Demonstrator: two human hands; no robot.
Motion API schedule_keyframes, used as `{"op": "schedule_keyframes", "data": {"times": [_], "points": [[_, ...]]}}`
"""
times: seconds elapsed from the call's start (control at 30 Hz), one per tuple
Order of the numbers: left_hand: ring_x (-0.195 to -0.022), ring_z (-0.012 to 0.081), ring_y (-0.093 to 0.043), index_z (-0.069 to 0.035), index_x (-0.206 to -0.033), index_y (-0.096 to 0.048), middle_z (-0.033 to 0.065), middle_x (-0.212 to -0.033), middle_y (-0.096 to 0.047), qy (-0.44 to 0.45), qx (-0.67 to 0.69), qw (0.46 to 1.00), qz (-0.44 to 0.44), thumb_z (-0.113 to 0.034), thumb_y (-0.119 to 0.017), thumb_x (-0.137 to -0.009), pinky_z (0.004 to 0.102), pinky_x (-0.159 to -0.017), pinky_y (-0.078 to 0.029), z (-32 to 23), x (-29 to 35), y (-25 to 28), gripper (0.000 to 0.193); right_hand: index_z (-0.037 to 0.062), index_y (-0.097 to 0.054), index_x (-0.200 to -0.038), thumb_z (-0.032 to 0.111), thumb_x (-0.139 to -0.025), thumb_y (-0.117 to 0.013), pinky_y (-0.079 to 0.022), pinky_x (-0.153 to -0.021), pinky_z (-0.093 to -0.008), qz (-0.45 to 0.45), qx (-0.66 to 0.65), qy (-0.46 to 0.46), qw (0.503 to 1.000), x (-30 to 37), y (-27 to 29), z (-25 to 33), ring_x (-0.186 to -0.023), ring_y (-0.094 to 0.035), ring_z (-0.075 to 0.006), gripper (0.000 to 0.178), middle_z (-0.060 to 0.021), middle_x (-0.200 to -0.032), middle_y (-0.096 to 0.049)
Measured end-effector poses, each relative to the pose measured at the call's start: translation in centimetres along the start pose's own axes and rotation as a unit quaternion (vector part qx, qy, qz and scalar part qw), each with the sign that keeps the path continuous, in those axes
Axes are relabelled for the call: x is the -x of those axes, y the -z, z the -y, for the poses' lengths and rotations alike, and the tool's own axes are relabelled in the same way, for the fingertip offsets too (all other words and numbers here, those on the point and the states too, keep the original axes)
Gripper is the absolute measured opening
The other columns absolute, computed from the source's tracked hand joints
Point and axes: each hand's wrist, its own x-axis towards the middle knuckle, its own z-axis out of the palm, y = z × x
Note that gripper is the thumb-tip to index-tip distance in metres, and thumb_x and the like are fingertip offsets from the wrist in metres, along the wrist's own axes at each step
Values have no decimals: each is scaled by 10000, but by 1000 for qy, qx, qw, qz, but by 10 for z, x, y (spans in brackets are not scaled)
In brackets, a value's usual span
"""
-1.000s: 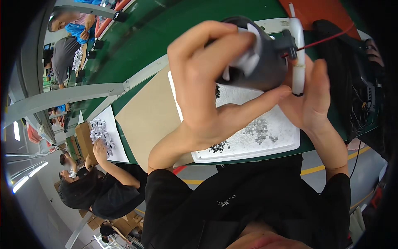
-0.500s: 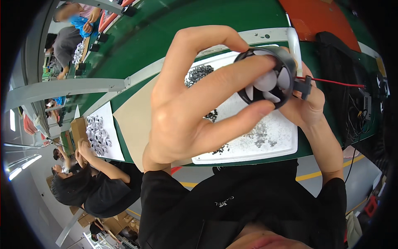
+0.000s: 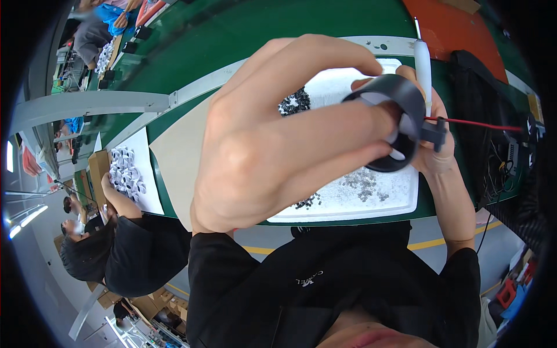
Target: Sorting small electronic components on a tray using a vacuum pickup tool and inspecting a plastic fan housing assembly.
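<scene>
Above the white tray [image 3: 400,209] I hold a small fan in a round black housing [image 3: 411,95], with white blades inside. My left hand [image 3: 249,145] reaches over from the left, its thumb and a finger closed on the blades inside the ring. From behind and to the right, my right hand [image 3: 436,162] grips the housing; its fingers are partly hidden by the fan. A black bracket [image 3: 434,134] juts from the fan's side, and a red wire [image 3: 481,123] runs right from it. Tiny black pieces [image 3: 297,101] and clear-grey pieces [image 3: 365,184] lie on the tray.
A white pen-like tool [image 3: 422,69] lies behind my right hand. Further right are a black bag [image 3: 467,87] and an orange-red sheet [image 3: 447,29]. Brown board [image 3: 180,145] lies left of the tray. White parts [image 3: 126,174] sit beside a seated co-worker [image 3: 122,249].
The fan has turned more side-on and shifted slightly right and down. My left thumb and finger have moved deeper into its ring. The whole view has shifted a little.
</scene>
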Motion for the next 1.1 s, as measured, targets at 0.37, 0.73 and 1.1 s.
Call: {"op": "schedule_keyframes", "data": {"times": [0.37, 0.73, 1.1], "points": [[-1016, 364, -640, 37, -837, -740, 125, -907, -704, -49, 11, 995, -82, -93, -824, -523, 389, -741, -589, 3, 4, -8, 350, 70, -438, -1408, 484, -530, -921, -462, -1063, -546, 1, -55, -7, 998, -1, 2, -3, -1206, -604, -331, 1085, -193, -1288, -598], [-990, 333, -670, 54, -978, -688, 272, -1191, -606, -52, 45, 997, -36, -32, -841, -678, 412, -825, -575, 10, 4, -2, 348, 60, -393, -1442, 470, -563, -907, -504, -1030, -504, 9, -46, -21, 999, 5, 11, -2, -1200, -607, -321, 1098, -160, -1283, -600], [-970, 309, -696, 54, -933, -714, 270, -1125, -648, -32, 73, 996, -50, 17, -826, -677, 375, -847, -580, 7, -1, -5, 282, 61, -372, -1462, 444, -619, -891, -506, -1037, -483, -14, -75, -26, 997, 4, -3, 6, -1224, -586, -320, 1062, -190, -1328, -556]]}}
